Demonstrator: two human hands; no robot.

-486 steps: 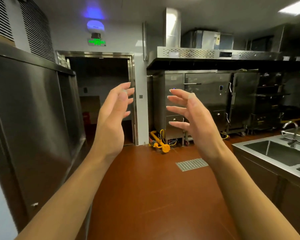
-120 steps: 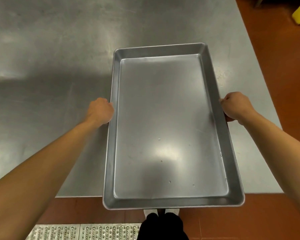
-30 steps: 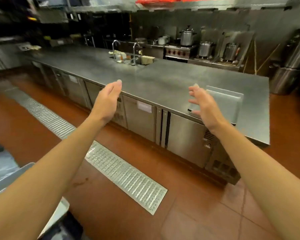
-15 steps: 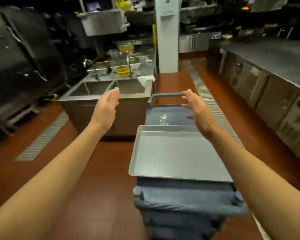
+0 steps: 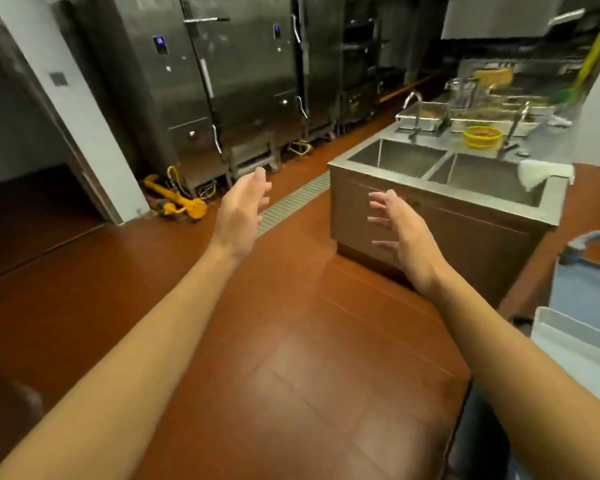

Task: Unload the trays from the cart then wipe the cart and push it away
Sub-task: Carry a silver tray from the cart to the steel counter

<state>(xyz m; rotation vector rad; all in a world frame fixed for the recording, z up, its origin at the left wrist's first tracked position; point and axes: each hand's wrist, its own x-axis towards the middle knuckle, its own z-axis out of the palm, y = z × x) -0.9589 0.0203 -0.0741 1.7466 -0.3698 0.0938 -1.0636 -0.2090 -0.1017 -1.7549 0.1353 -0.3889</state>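
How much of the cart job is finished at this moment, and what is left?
Not finished: a shallow metal tray sits on the blue cart at the right edge. Nothing is in hand; the left hand and right hand are open and empty. Unloading that tray, wiping, perhaps with the white cloth on the sink, and pushing remain.

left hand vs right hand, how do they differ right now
The left hand keeps its fingers close together and nearly straight; the right hand spreads its fingers apart and slightly curled. The left hand is over bare red floor; the right hand is in front of the sink unit. Both are raised, open and hold nothing.
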